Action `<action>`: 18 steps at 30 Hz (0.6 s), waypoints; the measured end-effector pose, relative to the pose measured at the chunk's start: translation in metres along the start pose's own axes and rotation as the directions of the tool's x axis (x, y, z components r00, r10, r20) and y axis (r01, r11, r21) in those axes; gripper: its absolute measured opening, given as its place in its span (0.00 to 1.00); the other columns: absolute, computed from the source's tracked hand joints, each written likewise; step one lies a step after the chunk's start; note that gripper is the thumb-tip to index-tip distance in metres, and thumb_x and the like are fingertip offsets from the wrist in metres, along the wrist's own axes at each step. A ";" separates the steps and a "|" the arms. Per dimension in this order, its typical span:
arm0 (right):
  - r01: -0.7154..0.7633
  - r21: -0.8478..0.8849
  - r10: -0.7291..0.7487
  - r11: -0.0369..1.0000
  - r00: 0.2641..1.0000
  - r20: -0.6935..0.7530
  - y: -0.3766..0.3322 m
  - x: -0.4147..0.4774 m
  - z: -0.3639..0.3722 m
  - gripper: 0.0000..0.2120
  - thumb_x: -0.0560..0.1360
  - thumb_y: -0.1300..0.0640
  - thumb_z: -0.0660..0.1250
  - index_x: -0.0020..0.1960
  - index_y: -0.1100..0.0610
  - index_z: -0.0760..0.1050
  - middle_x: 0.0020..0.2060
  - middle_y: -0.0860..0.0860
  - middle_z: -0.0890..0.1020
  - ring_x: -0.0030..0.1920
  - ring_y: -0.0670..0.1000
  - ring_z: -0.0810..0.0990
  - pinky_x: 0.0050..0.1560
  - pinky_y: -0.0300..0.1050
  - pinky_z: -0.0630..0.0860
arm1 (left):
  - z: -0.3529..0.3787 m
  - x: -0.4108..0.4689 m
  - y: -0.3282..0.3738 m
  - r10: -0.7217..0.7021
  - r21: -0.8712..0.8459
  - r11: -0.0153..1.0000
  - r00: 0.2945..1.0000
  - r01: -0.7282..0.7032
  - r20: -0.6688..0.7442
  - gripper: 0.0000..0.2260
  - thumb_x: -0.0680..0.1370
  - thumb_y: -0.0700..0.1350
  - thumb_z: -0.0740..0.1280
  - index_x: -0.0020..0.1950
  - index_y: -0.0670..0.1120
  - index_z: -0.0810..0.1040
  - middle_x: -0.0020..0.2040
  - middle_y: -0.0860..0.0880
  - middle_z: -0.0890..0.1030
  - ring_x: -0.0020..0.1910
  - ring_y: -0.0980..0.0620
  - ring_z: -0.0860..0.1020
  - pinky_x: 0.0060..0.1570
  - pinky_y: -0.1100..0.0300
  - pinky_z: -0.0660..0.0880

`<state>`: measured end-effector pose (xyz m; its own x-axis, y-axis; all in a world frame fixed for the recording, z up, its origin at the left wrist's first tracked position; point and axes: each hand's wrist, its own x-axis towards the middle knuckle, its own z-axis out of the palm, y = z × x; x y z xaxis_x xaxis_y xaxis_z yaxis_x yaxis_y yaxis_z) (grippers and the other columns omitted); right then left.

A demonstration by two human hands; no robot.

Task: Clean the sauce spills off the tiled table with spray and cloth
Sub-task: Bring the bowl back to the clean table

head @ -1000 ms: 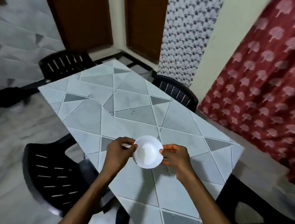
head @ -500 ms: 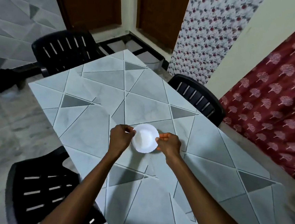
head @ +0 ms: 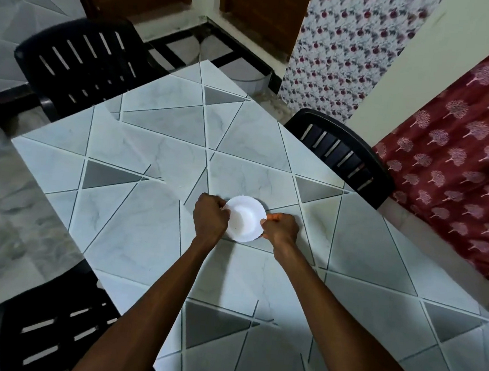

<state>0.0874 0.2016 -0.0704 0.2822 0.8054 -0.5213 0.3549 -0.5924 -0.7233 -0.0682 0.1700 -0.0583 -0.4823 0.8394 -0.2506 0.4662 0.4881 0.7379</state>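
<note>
A small white bowl [head: 244, 218] is at the middle of the tiled table [head: 150, 236], which has grey and white triangular tiles. My left hand [head: 209, 220] pinches the bowl's left rim and my right hand [head: 280, 230] pinches its right rim. The bowl looks empty inside. No spray bottle, cloth or sauce spill shows anywhere on the table.
Black plastic chairs stand around the table: one at the far left [head: 79, 64], one on the right side [head: 343, 152] and one at the near left [head: 45, 324]. A red patterned curtain [head: 461, 163] hangs to the right, wooden doors at the back.
Both hands have carried the bowl forward and lower over the table's middle. The view has moved closer and tilted down, so the table fills more of the frame.
</note>
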 end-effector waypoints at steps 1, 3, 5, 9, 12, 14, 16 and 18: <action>-0.008 0.001 0.008 1.000 1.000 0.002 0.001 0.003 0.001 0.10 0.70 0.65 0.72 0.35 0.51 0.78 0.39 0.53 0.84 0.41 0.58 0.85 0.47 0.56 0.84 | 0.002 0.001 0.000 0.004 0.004 1.000 1.000 -0.004 -0.009 0.03 0.68 0.37 0.70 0.40 0.42 0.83 0.41 0.43 0.82 0.42 0.43 0.80 0.37 0.61 0.66; -0.022 0.006 0.022 1.000 1.000 0.010 0.000 0.006 0.003 0.10 0.69 0.64 0.72 0.35 0.51 0.78 0.38 0.52 0.83 0.42 0.58 0.85 0.46 0.58 0.85 | 0.002 0.001 0.004 0.024 0.008 1.000 1.000 -0.024 -0.011 0.05 0.70 0.36 0.69 0.43 0.42 0.83 0.42 0.45 0.83 0.42 0.45 0.80 0.39 0.61 0.66; -0.018 -0.003 0.018 1.000 1.000 0.022 -0.001 0.008 0.004 0.09 0.69 0.64 0.71 0.35 0.51 0.78 0.39 0.53 0.84 0.43 0.58 0.85 0.46 0.58 0.85 | 0.000 0.002 0.008 0.033 0.019 0.999 0.999 -0.033 -0.008 0.07 0.71 0.36 0.67 0.46 0.42 0.83 0.44 0.45 0.84 0.43 0.45 0.80 0.41 0.61 0.67; 0.029 -0.050 -0.027 0.998 0.999 0.036 -0.004 0.008 0.005 0.10 0.68 0.63 0.69 0.34 0.49 0.78 0.46 0.55 0.86 0.47 0.59 0.85 0.48 0.57 0.84 | -0.003 0.005 0.009 0.033 0.043 0.999 0.999 -0.033 0.000 0.06 0.73 0.36 0.68 0.48 0.42 0.82 0.45 0.44 0.85 0.46 0.43 0.81 0.42 0.61 0.66; 0.064 -0.076 -0.061 0.995 0.997 0.038 -0.012 0.004 0.002 0.07 0.69 0.63 0.68 0.39 0.50 0.78 0.49 0.55 0.85 0.48 0.60 0.85 0.50 0.55 0.84 | -0.006 0.004 0.012 0.017 0.030 0.999 1.000 -0.018 0.020 0.06 0.73 0.36 0.67 0.48 0.41 0.82 0.45 0.44 0.84 0.47 0.42 0.81 0.42 0.61 0.66; 0.086 -0.079 -0.083 0.993 0.996 0.043 -0.015 0.003 -0.001 0.07 0.70 0.63 0.67 0.43 0.52 0.79 0.50 0.55 0.85 0.49 0.60 0.85 0.52 0.55 0.83 | -0.008 0.007 0.015 0.020 0.017 1.000 0.999 -0.021 0.042 0.05 0.74 0.38 0.67 0.49 0.41 0.81 0.46 0.44 0.84 0.48 0.42 0.80 0.43 0.60 0.68; 0.089 -0.044 -0.087 0.995 0.996 0.036 -0.019 0.000 -0.009 0.06 0.71 0.62 0.68 0.43 0.52 0.78 0.49 0.55 0.85 0.49 0.59 0.84 0.53 0.56 0.83 | -0.011 0.009 0.017 0.051 -0.013 0.999 0.996 -0.050 0.073 0.07 0.77 0.45 0.68 0.49 0.42 0.81 0.47 0.46 0.83 0.48 0.44 0.79 0.44 0.59 0.68; 0.071 0.042 -0.072 0.997 0.997 0.027 -0.020 -0.007 -0.023 0.08 0.73 0.64 0.69 0.41 0.52 0.77 0.47 0.55 0.84 0.46 0.56 0.84 0.50 0.55 0.84 | -0.016 0.008 0.019 0.082 -0.090 0.993 0.992 -0.073 0.096 0.16 0.80 0.55 0.65 0.46 0.42 0.80 0.45 0.47 0.83 0.47 0.46 0.78 0.45 0.57 0.70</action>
<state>0.0985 0.2078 -0.0419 0.2317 0.8464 -0.4794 0.3359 -0.5321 -0.7772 -0.0747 0.1821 -0.0367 -0.3691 0.8956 -0.2483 0.4317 0.4018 0.8076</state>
